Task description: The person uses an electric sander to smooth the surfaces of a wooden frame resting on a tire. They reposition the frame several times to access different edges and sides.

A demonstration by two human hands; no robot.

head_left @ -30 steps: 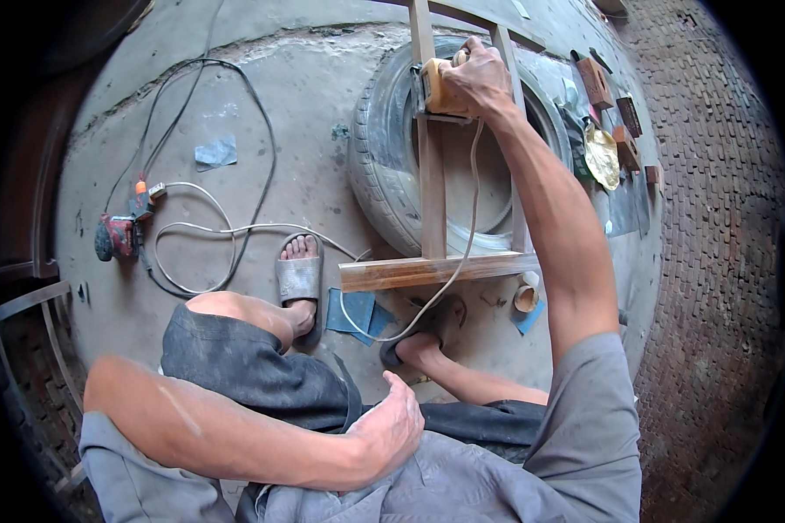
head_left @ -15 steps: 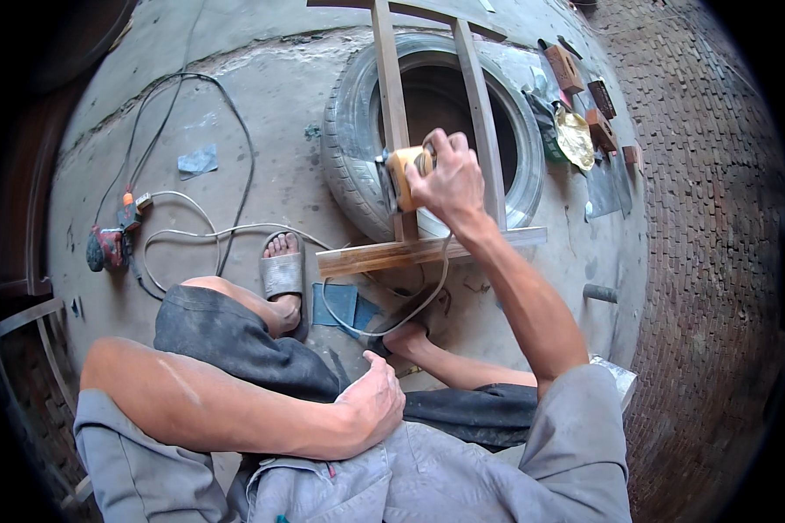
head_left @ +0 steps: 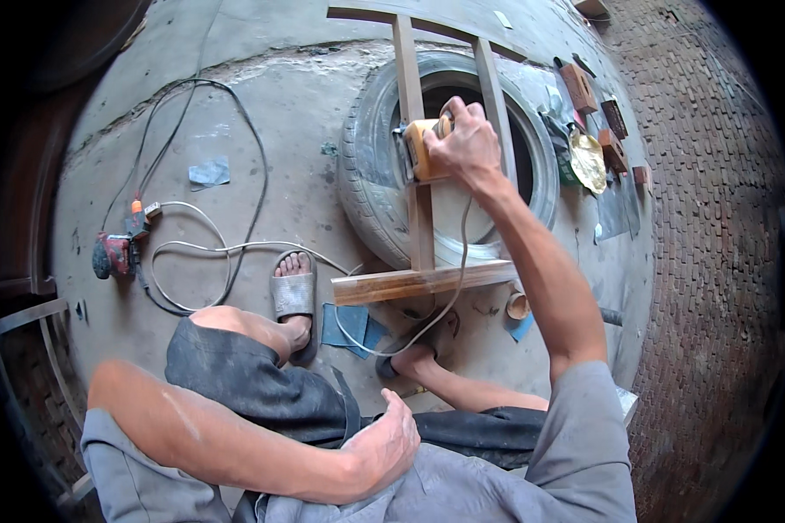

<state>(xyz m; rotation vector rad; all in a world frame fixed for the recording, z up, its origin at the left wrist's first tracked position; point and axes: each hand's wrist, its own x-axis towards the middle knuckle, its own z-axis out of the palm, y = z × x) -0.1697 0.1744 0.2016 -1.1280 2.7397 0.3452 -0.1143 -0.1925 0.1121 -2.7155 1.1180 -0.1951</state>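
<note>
Right hand (head_left: 469, 144) stretched forward, its grip closed around a yellow power sander (head_left: 424, 152); sander sits at the left long bar of a wooden frame (head_left: 421, 228), roughly mid-length, over the tire opening; exact contact of its pad with the wood hard to tell; frame lies across a grey tire (head_left: 358, 166) on the concrete floor (head_left: 170, 340), near crosspiece reaching past the tire's near edge, far crosspiece beyond its far edge.

Left hand (head_left: 384, 446) rests at the person's lap, grip loose and open, thumb raised, nothing seen in it; forearm lies across the body.

Pale cord (head_left: 464, 234) hangs from the sander, loops over the near crosspiece, runs past the feet to the left; dark cable (head_left: 262, 166) coils there, beside a red-and-black power tool (head_left: 113, 254); blue sheets (head_left: 346, 326) lie between the feet, a lighter blue piece (head_left: 209, 172) farther off to the left; small round container (head_left: 517, 305) just beyond the near crosspiece's right end, toward the person; right of the tire, bricks (head_left: 578, 88) and a gold-coloured wrapper (head_left: 587, 162); grey slipper (head_left: 293, 295) on the left foot.
</note>
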